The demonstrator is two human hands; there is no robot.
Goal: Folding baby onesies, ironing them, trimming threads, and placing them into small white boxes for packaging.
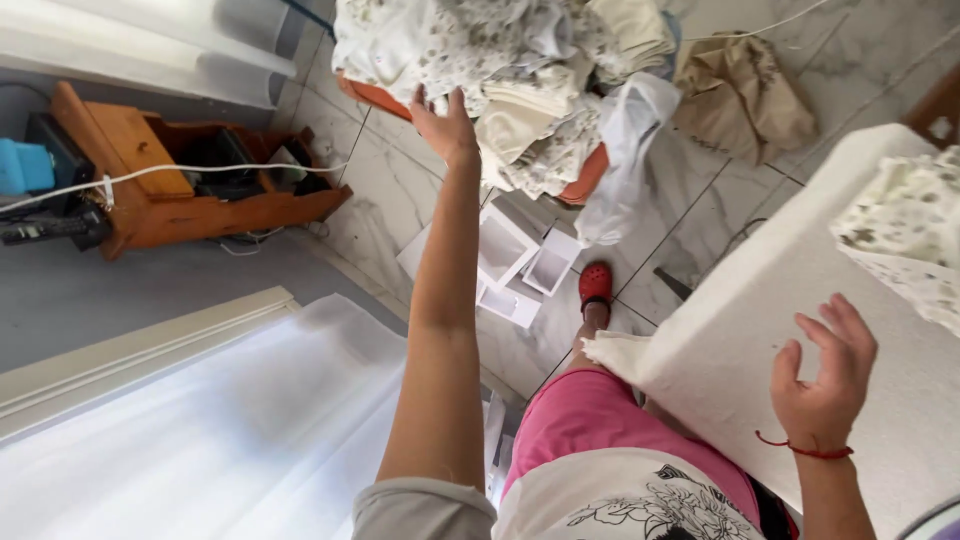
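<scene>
Pile of laundry [500,70], pale floral and cream fabrics heaped on an orange basket [585,180], lay at the top centre of the head view, on the marble-tiled floor [390,190]. At far left, a wooden stand [150,190] stood against the wall with a white cable [200,170] running across it and a blue object [25,165] beside it; below it hung a sheer white curtain [230,430]. The left hand [443,125], at the end of an outstretched arm, was open with fingers spread, its fingertips touching or just short of the near edge of the pile; which of the two could not be told. Below the pile, several white frames [520,265] lay flat on the floor, near a foot in a red clog [596,285]. A crumpled beige cloth [740,95] lay on the floor to the right of the pile. The right hand [825,385], open with fingers loosely curled and a red string at the wrist, hovered over a table covered in white cloth [760,310], gripping nothing. A folded floral cloth [905,230] rested on the table at the far right.
</scene>
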